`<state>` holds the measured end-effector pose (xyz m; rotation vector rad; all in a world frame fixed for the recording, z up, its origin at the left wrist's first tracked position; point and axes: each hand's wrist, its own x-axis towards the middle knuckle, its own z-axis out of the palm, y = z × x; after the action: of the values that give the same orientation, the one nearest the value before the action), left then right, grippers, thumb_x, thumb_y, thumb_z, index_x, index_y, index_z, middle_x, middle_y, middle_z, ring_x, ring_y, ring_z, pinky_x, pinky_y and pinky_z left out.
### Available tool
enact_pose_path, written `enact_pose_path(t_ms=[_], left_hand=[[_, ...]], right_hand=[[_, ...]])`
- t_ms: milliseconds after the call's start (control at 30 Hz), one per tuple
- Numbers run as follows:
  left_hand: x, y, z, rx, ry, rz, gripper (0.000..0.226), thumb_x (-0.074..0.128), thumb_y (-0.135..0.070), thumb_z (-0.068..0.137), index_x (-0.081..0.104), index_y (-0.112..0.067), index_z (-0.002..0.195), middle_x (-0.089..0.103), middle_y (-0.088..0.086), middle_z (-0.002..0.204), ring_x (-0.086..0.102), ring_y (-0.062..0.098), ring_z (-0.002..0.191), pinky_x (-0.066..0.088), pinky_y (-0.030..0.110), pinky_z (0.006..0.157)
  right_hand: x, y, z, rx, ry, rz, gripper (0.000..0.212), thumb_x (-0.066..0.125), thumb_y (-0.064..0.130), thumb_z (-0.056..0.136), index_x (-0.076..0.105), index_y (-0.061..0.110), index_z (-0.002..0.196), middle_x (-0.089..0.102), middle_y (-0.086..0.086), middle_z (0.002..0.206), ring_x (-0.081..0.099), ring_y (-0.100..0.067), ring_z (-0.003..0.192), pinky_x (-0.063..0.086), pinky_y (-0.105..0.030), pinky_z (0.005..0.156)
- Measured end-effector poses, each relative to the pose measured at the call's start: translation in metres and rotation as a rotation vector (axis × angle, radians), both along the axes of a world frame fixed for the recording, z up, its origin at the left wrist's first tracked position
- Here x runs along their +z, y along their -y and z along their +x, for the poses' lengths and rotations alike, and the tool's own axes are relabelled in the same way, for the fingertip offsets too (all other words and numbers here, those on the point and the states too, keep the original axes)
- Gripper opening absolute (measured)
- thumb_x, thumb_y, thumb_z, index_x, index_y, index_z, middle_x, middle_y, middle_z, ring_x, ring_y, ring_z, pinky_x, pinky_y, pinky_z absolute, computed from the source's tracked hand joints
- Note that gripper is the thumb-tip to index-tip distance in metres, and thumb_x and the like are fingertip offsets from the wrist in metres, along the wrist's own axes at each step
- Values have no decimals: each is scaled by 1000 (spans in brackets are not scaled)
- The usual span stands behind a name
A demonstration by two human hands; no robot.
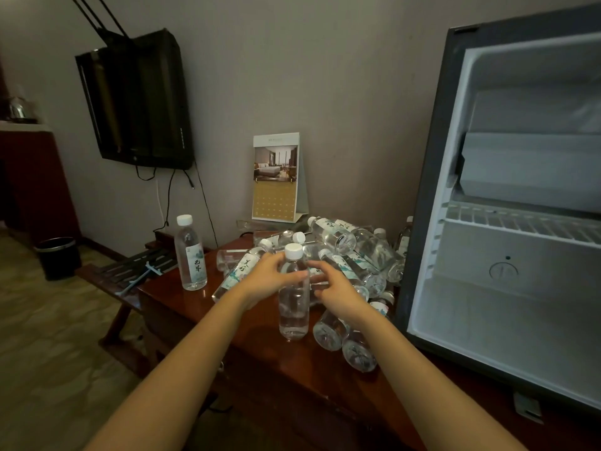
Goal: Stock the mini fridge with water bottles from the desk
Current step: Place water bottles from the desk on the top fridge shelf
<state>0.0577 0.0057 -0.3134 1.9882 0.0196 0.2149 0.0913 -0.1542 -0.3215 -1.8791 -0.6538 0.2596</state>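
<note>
An upright clear water bottle (293, 307) with a white cap stands on the dark wooden desk (182, 297), and my left hand (268, 276) grips its upper part from the left. My right hand (336, 288) is just to its right, loosely bent fingers reaching the bottle's side in front of a pile of lying bottles (361, 252). Another bottle (190, 255) stands alone to the left. The mini fridge (507, 255) stands open on the right, with a white interior and a wire shelf (520, 227); I see no bottles inside it.
A desk calendar (276, 179) stands against the wall behind the pile. A wall TV (140, 102) hangs at the left with cables below. A slatted luggage bench (130, 271) and a black bin (58, 257) are on the floor to the left.
</note>
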Motion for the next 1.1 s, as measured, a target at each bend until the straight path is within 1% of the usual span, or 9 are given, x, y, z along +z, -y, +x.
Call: enact_pose_path(t_ms=[67,167,233,333,500,667,767,900,1100], left_hand=[[6,-6,0,-62,-22,-64,47,66,-8,84,50,-19,127,60,-5,120,56,8,109,47,12,76],[11,-8,-3,-132,-62,-137,51,54,4,88,43,-15,134,57,-1,128,55,9,113,48,17,80],[11,-5,-3,-160,-81,-180,47,45,10,89,48,-17,128,59,-1,122,58,9,109,50,19,79],[10,-1,-2,-186,-57,-254,49,37,16,88,55,-16,121,62,4,121,60,14,110,52,23,83],[5,-3,-1,-123,-14,-314,52,32,16,88,52,-11,127,61,4,123,60,14,111,53,23,83],[-6,-8,4,-27,-30,-325,50,36,7,92,43,-15,136,54,6,132,52,23,120,43,42,101],[-10,-10,5,7,-46,-280,47,36,0,95,42,-19,137,52,2,135,47,22,124,35,47,107],[-10,-9,-4,34,-38,-180,39,34,-2,98,46,-17,132,52,-5,121,47,13,116,42,20,84],[-31,-54,-11,455,60,-56,24,52,-4,91,62,-10,112,60,5,116,56,19,103,49,28,82]], right_hand=[[0,3,4,2,-3,15,49,38,-14,88,46,13,128,52,3,97,57,-9,86,50,-16,64],[4,3,11,8,18,42,33,43,-12,89,49,9,114,51,4,110,52,-11,103,50,-16,76],[7,-1,17,37,25,42,27,49,-10,89,47,15,100,51,-2,122,50,-15,113,47,-26,90],[13,-9,23,34,50,26,28,59,-2,86,42,21,88,57,-3,112,57,-21,110,49,-40,94],[16,-19,23,9,158,-78,54,69,15,83,45,19,131,49,1,113,53,-19,110,45,-32,93],[12,-25,13,-38,127,-63,56,70,22,81,49,17,132,49,-5,126,55,-26,114,49,-50,95],[9,-26,11,-78,131,-50,57,71,25,80,48,17,131,52,-7,125,57,-26,113,51,-47,93],[3,-31,13,-129,159,-66,59,74,31,77,47,17,128,53,-8,126,55,-24,114,49,-42,96],[13,-37,-3,-316,451,47,72,63,41,84,27,19,142,32,-2,144,30,-19,134,32,-37,110]])
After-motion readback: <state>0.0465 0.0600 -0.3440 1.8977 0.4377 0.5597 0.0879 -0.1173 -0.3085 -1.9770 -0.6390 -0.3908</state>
